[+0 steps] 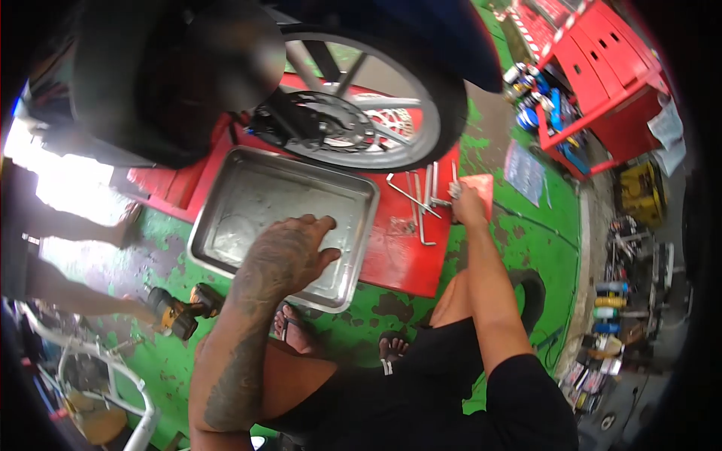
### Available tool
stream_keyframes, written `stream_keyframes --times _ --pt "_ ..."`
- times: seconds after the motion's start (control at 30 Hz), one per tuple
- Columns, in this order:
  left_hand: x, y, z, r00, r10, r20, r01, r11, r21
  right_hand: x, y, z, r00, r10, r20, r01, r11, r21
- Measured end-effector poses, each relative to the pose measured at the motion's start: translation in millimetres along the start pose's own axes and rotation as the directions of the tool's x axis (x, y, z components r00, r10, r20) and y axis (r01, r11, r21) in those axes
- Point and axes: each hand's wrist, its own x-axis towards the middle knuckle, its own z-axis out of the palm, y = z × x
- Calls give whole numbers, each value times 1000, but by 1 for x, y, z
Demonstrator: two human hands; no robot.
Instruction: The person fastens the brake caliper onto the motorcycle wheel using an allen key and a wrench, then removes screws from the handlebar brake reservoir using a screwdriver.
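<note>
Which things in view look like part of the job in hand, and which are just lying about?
Probably the job:
silver metal hand tools, by the right hand
rectangular silver metal tray, below the left hand
grey-spoked, black-tyred wheel

Probably lying about:
clear plastic sheet
white tubular metal frame
red metal cabinet

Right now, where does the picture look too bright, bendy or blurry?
Head view: glare whitens the far left; the tray shines in patches; at right, the green floor bends; corners go black, probably a wide lens; the dark bike part up top is blurry.
</note>
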Motion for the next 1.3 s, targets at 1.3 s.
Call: stream_keyframes --times 1.3 --pt "54 93 57 823 -122 -554 -451 453 -769 -120 -194 -89 511 -173 -842 660 706 256"
